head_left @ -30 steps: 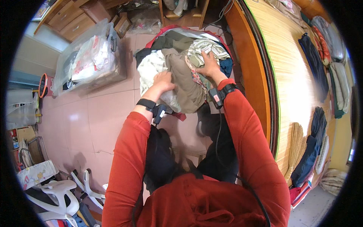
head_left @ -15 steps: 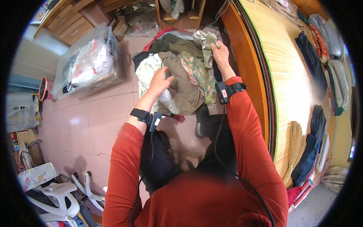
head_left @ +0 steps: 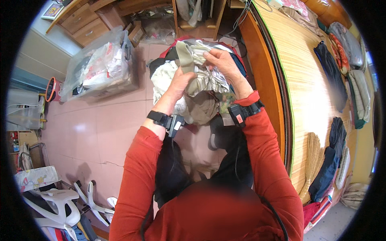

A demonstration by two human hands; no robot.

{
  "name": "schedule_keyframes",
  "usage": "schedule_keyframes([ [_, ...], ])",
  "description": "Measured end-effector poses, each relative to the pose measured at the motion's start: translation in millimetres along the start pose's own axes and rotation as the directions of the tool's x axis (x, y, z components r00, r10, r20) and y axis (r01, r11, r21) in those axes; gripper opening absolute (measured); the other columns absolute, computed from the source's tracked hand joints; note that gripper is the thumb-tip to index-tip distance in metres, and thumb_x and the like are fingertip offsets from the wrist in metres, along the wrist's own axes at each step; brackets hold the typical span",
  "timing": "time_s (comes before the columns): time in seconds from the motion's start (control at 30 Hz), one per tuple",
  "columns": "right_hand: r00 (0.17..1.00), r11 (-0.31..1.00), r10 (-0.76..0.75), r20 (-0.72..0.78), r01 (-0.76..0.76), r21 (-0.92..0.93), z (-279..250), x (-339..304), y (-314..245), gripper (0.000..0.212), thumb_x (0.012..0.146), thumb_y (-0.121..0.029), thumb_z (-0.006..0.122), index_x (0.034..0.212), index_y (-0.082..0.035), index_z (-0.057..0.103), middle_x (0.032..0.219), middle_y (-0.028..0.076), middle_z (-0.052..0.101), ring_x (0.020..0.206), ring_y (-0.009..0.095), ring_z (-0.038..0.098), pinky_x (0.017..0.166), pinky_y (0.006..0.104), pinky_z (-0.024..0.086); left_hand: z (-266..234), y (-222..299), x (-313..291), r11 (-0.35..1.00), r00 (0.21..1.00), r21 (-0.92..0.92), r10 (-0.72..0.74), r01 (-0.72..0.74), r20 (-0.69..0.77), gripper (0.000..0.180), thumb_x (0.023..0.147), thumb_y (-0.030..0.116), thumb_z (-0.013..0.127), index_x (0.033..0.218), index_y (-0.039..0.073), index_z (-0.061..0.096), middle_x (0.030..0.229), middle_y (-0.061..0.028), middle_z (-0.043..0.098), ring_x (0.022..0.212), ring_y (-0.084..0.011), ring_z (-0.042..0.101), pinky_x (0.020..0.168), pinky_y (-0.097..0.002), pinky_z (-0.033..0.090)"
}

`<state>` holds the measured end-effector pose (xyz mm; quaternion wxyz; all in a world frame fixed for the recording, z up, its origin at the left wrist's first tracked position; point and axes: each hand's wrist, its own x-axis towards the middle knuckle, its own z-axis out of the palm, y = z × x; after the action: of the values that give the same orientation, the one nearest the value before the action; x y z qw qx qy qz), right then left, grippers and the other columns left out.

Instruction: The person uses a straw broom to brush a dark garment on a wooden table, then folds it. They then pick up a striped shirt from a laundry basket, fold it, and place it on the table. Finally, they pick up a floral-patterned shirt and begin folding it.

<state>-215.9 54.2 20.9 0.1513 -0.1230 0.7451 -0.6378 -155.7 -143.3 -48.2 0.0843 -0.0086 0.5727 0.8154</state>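
A light beige-and-white striped garment [head_left: 204,81] is stretched between my two hands above a pile of clothes on the floor. My left hand [head_left: 181,82] is closed on its left part, thumb uppermost, where a beige band of cloth stands up. Opposite it, my right hand [head_left: 225,66] pinches the upper right part of the same garment. Its exact kind is not plain from the folds. Below lie a white fluffy cloth [head_left: 161,82], a brown garment [head_left: 202,107] and a bit of camouflage-patterned cloth [head_left: 226,102]. Red fabric edges the pile at the back.
A clear plastic storage box [head_left: 102,86] filled with clothes stands at the left. To the right rises a bed with a straw mat [head_left: 277,76], bearing a broom [head_left: 313,160] and folded clothes [head_left: 331,72]. White chair parts [head_left: 60,207] lie at lower left.
My right hand has brought the light garment leftward and spread it out. My left hand, earlier resting over the pile, has moved up and taken hold of it.
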Motion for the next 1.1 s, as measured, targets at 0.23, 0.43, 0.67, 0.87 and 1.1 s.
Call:
schedule_keyframes([
  [0.23, 0.975, 0.884, -0.142, -0.172, 0.203, 0.421, -58.0, -63.4, -44.7, 0.03, 0.108, -0.027, 0.07, 0.122, -0.002, 0.077, 0.105, 0.006, 0.082, 0.081, 0.01, 0.072, 0.067, 0.0239, 0.051, 14.5, 55.6, -25.4, 0.932, 0.99, -0.335, -0.129, 0.139, 0.052, 0.026, 0.103, 0.01, 0.069, 0.127, -0.001, 0.07, 0.117, -0.0122, 0.079, 0.101, -0.0225, 0.079, 0.093, -0.0384, 0.066],
  [0.43, 0.888, 0.828, -0.21, -0.408, 0.383, 0.408, -213.0, -194.0, -94.7, 0.026, 0.113, -0.023, 0.064, 0.127, -0.002, 0.071, 0.11, 0.009, 0.081, 0.085, 0.02, 0.075, 0.075, 0.0326, 0.059, 84.6, 98.4, -7.4, 0.78, 0.887, -0.491, -0.172, 0.388, 0.428, 0.042, 0.11, 0.024, 0.059, 0.131, -0.011, 0.069, 0.118, -0.0226, 0.081, 0.103, -0.0331, 0.082, 0.096, -0.0467, 0.068],
  [0.67, 0.687, 0.719, -0.119, -0.717, 0.557, 0.415, -377.2, -412.8, -94.4, 0.021, 0.113, -0.019, 0.063, 0.123, -0.002, 0.071, 0.108, 0.013, 0.082, 0.089, 0.026, 0.08, 0.078, 0.0349, 0.065, 269.7, 129.3, 32.3, 0.901, 0.807, -0.289, -0.104, 0.324, 0.581, 0.035, 0.114, 0.023, 0.057, 0.127, -0.005, 0.073, 0.113, -0.0201, 0.082, 0.096, -0.0307, 0.083, 0.086, -0.0437, 0.071],
  [0.87, 0.474, 0.708, -0.014, -0.881, 0.627, 0.325, -448.5, -553.7, -62.0, 0.023, 0.115, -0.017, 0.06, 0.125, 0.002, 0.069, 0.121, 0.018, 0.079, 0.109, 0.033, 0.08, 0.09, 0.0386, 0.067, 444.0, 130.9, 114.0, 0.933, 0.647, -0.11, -0.151, 0.344, 0.747, 0.032, 0.11, 0.022, 0.063, 0.127, -0.004, 0.072, 0.118, -0.0199, 0.081, 0.102, -0.0289, 0.082, 0.091, -0.0426, 0.069],
  [1.1, 0.336, 0.922, 0.13, -0.933, -0.386, -0.01, -432.0, -606.0, -4.0, 0.034, 0.105, -0.013, 0.073, 0.135, 0.003, 0.068, 0.101, 0.009, 0.078, 0.088, 0.016, 0.076, 0.079, 0.0286, 0.06, 494.0, 32.6, 177.9, 0.557, 0.857, 0.66, 0.229, -0.504, 0.462, 0.081, 0.093, 0.025, 0.072, 0.166, -0.001, 0.046, 0.161, -0.0322, 0.057, 0.15, -0.0405, 0.056, 0.125, -0.0423, 0.044],
])
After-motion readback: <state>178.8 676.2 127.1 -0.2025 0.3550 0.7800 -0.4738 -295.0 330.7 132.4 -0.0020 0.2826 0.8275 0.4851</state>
